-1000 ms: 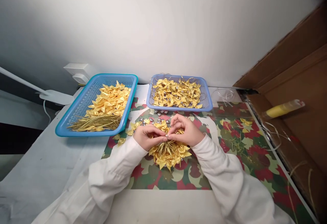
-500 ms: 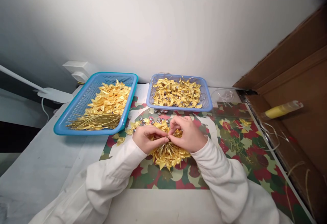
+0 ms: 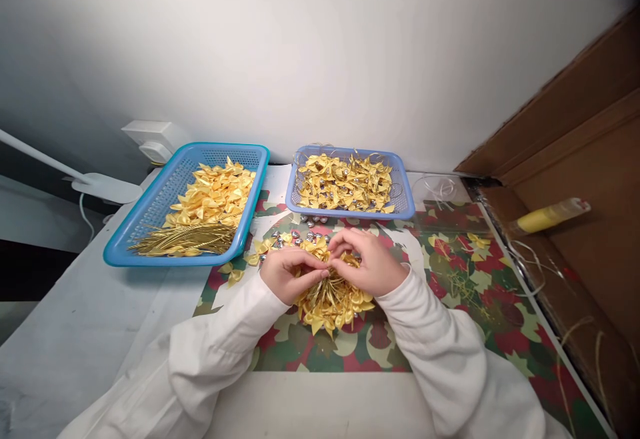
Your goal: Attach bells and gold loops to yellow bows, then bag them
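Observation:
My left hand and my right hand meet over a heap of gold ribbon bows. Thumb and forefinger are pinched together on each hand, the tips close to one another. What they hold is too small and too covered to make out. Thin gold wire ties fan out over the heap just below my fingertips. Small silver bells and a few loose bows lie beyond and to the left of my left hand.
A blue basket at left holds bows and a bundle of gold wire ties. The smaller basket at the back holds bows with bells. A camouflage-patterned mat covers the table. On the right are a cardboard box and a yellow tube.
The fingertips of my right hand have shifted slightly up and apart from those of my left. Both hands stay over the heap, and the baskets have not moved.

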The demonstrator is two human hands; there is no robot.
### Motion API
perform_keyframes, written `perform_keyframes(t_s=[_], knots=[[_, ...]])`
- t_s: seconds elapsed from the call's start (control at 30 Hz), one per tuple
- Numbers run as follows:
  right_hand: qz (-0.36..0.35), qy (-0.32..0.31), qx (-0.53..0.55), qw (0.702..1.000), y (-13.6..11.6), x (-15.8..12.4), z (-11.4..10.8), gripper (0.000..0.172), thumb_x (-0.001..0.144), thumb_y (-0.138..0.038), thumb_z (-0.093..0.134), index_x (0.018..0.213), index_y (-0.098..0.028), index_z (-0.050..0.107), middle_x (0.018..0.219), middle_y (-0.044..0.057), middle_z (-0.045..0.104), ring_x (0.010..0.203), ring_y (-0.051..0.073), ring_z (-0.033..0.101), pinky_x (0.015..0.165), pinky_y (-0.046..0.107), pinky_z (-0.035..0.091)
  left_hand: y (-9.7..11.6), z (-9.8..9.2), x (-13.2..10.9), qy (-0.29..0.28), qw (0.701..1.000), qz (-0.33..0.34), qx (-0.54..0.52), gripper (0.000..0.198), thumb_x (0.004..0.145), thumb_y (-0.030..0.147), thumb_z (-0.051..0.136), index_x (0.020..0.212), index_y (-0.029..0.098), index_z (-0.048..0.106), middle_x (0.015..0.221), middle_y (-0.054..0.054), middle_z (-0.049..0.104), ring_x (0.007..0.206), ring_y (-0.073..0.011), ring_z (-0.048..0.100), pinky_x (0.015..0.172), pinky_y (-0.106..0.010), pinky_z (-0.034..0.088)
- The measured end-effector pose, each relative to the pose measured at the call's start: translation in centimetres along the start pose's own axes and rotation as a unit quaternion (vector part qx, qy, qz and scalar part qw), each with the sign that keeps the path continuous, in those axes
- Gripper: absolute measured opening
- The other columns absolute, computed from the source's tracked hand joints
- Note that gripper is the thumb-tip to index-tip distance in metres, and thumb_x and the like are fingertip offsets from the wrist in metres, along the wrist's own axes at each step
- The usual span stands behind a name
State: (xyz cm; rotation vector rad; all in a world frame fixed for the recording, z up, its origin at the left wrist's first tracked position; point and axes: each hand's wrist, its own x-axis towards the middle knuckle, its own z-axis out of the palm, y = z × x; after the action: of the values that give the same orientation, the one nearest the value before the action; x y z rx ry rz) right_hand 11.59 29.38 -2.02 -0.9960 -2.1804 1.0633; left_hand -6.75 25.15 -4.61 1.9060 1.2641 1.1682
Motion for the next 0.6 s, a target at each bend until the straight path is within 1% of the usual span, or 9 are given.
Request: perform_keyframes(t_s=[0.1, 0.17, 0.27, 0.4, 0.6], knots=[[-0.039, -0.036, 0.010, 0.999, 0.7, 0.1, -0.3, 0.015, 0.081, -0.013, 0.058, 0.087, -0.021, 0.068, 0.089, 0.003, 0.071, 0.089, 0.018, 0.061, 0.082, 0.033, 0.043, -0.3, 0.0, 0.1, -0.006, 0.999, 0.041, 0.003, 0.006, 0.071, 0.022, 0.073, 0.067, 0.017, 0.072, 0.061, -0.004, 0.073, 0.054, -0.0142, 0.065, 0.056, -0.026, 0.050], [-0.058, -0.055, 0.010, 0.997, 1.0, 0.1, -0.3, 0.015, 0.079, -0.014, 0.063, 0.087, -0.023, 0.071, 0.092, 0.003, 0.071, 0.090, 0.018, 0.061, 0.083, 0.034, 0.043, -0.4, 0.0, 0.2, -0.010, 0.998, 0.064, 0.004, 0.006, 0.071, 0.021, 0.073, 0.066, 0.017, 0.071, 0.061, -0.004, 0.073, 0.053, -0.0142, 0.065, 0.056, -0.026, 0.050], [-0.065, -0.052, 0.006, 0.997, 1.4, 0.2, -0.2, 0.015, 0.076, -0.011, 0.067, 0.084, -0.023, 0.073, 0.089, 0.003, 0.071, 0.086, 0.018, 0.061, 0.080, 0.034, 0.043, -0.6, 0.0, 0.3, -0.017, 0.997, 0.081, 0.003, 0.007, 0.071, 0.021, 0.074, 0.066, 0.017, 0.071, 0.061, -0.003, 0.073, 0.054, -0.0142, 0.066, 0.056, -0.026, 0.049], [-0.079, -0.044, -0.015, 0.996, 1.4, 0.2, -0.2, 0.012, 0.078, -0.012, 0.066, 0.079, -0.022, 0.073, 0.085, 0.002, 0.073, 0.084, 0.018, 0.060, 0.078, 0.034, 0.039, -0.7, -0.1, 0.4, -0.034, 0.996, 0.085, -0.003, 0.008, 0.072, 0.021, 0.074, 0.065, 0.018, 0.070, 0.061, -0.003, 0.073, 0.054, -0.0142, 0.066, 0.058, -0.026, 0.049], [-0.055, -0.025, -0.067, 0.996, 0.1, 0.1, -0.1, 0.009, 0.078, -0.014, 0.065, 0.071, -0.020, 0.069, 0.079, 0.000, 0.072, 0.081, 0.017, 0.057, 0.076, 0.034, 0.033, -0.8, -0.1, 0.3, -0.047, 0.995, 0.085, 0.014, 0.008, 0.071, 0.022, 0.075, 0.065, 0.019, 0.070, 0.061, -0.002, 0.074, 0.055, -0.0148, 0.067, 0.060, -0.027, 0.048]])
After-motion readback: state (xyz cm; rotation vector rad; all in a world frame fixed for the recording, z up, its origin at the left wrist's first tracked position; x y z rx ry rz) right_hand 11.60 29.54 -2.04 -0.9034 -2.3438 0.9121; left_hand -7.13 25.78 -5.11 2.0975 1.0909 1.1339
